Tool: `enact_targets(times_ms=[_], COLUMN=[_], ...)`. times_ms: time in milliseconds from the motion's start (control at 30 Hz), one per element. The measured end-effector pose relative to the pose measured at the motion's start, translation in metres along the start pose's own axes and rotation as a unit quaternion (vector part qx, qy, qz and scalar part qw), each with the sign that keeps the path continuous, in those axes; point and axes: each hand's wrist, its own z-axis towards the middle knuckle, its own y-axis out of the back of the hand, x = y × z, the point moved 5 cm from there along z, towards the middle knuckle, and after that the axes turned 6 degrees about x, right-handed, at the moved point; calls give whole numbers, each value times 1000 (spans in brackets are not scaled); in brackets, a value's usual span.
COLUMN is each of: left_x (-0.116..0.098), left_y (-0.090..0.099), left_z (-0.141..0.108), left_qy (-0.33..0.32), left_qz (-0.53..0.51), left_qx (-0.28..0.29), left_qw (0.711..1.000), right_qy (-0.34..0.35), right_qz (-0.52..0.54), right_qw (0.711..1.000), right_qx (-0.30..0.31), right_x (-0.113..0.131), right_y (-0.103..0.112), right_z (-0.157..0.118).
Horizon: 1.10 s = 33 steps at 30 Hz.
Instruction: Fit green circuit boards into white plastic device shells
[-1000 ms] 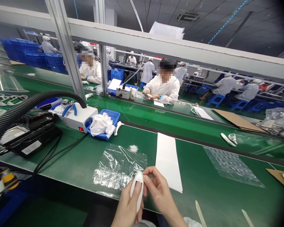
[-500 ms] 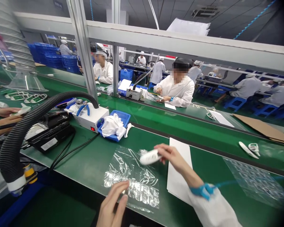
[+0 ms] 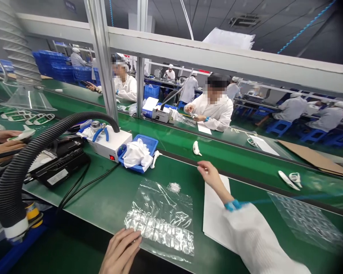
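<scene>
A white plastic part (image 3: pixel 197 148) lies on the green belt, just beyond the fingertips of my right hand (image 3: pixel 209 174). That hand hovers near the belt's edge with its fingers apart and holds nothing. Below its wrist is a white paper sheet (image 3: pixel 215 213). My left hand (image 3: pixel 122 247) rests at the bench's front edge, fingers stretched out, beside a clear plastic bag (image 3: pixel 160 224) with shiny pieces in a row. A small clear packet (image 3: pixel 174 187) sits at the bag's upper edge.
A blue tray (image 3: pixel 144 142) with white cloths stands beside a white box (image 3: pixel 110 142) with a black hose (image 3: pixel 45 152). More white parts (image 3: pixel 288 180) lie on the belt at right, above another plastic sheet (image 3: pixel 308 219). A person's hands (image 3: pixel 5 144) are at far left.
My right hand has let go of the white part, which now lies on the belt, and has moved up and away from the bag. My left hand has shifted left and slightly down.
</scene>
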Motion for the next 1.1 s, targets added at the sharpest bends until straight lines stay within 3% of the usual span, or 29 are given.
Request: enact_targets(times_ms=[100, 133, 200, 267, 333, 400, 600, 767, 933, 1100], left_x=[6, 7, 7, 6, 3, 0, -6, -6, -7, -7], left_y=[-4, -5, -5, -4, -1, 1, 6, 7, 7, 6], left_z=[-6, -8, -9, -7, -4, -1, -9, -21, -27, -29], left_qy=[0, 2, 8, 10, 10, 10, 2, 13, 14, 15], left_qz=[-27, -32, -42, -51, -57, -58, -49, -61, -70, -69], left_qx=[-6, -2, -2, -9, -19, -28, -35, -36, -31, -26], left_qw=[1000, 999, 999, 999, 998, 998, 998, 997, 997, 997], right_qy=[75, 138, 228, 317, 362, 367, 357, 379, 336, 278], right_qz=[-43, -108, -235, -314, -357, -365, -276, -258, -216, -229], right_qw=[991, 971, 919, 869, 842, 843, 887, 886, 916, 932], right_qx=[106, 162, 219, 213, 179, 147, 97, 70, 36, 29], right_x=[35, 47, 60, 63, 58, 51, 55, 52, 35, 34], right_y=[-16, -27, -48, -65, -77, -83, -78, -79, -84, -84], right_z=[-91, -125, -187, -233, -257, -264, -266, -284, -299, -294])
